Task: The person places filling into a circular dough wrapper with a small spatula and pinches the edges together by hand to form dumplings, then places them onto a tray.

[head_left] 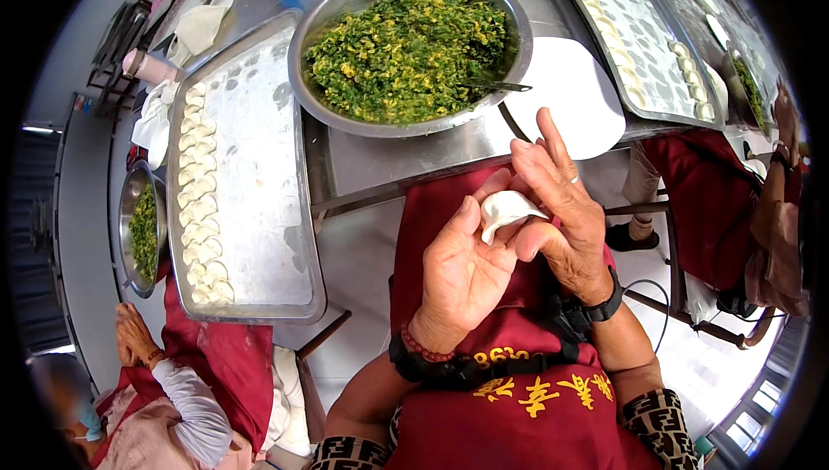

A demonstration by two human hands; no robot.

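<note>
A white folded dumpling [508,212] is cupped between my two hands above my dark red apron. My left hand [466,276] curls under and around its left side, thumb raised beside it. My right hand [570,224] bends round the other side, its thumb close to the dumpling's lower edge and its upper fingers stretched past it. Parts of the fingers behind the dumpling are hidden. Just beyond my hands stands a large steel bowl [298,81] of chopped green and yellow filling [406,55], a metal utensil handle [505,85] resting over its rim.
On the left, a metal tray [259,202] carries a column of finished dumplings [199,202]. Another dumpling tray [643,47] lies at far right. A white rounded board [570,98] is beside the bowl. A smaller filling bowl [138,224] and co-workers sit at both sides.
</note>
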